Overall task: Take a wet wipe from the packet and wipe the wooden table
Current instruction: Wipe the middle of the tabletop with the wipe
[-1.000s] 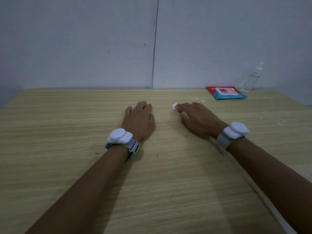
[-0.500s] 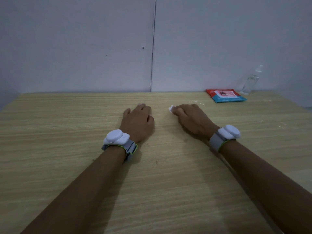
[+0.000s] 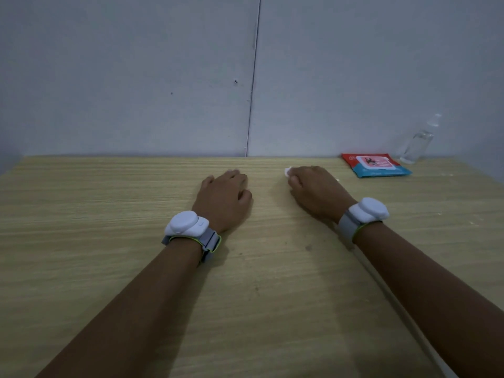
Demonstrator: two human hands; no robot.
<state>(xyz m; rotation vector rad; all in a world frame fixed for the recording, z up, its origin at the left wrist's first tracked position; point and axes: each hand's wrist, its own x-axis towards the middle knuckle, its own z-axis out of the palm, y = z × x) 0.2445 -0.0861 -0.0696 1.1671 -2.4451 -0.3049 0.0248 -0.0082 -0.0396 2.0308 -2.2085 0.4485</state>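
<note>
My right hand [image 3: 317,190] lies on the wooden table [image 3: 109,241] with its fingers curled over a small white wet wipe [image 3: 288,171]; only a corner of the wipe shows past the fingertips. My left hand [image 3: 223,199] rests palm down on the table to the left of it, holding nothing, fingers loosely bent. The red and blue wet wipe packet [image 3: 375,165] lies flat at the far right, near the wall, apart from both hands.
A clear plastic bottle [image 3: 417,144] stands behind the packet against the grey wall [image 3: 163,77]. White crumbs dot the table at the right [image 3: 447,174]. The table's right edge [image 3: 409,323] runs under my right forearm.
My right hand with the wipe has slid away from me toward the wall. My left hand has shifted the same way a little.
</note>
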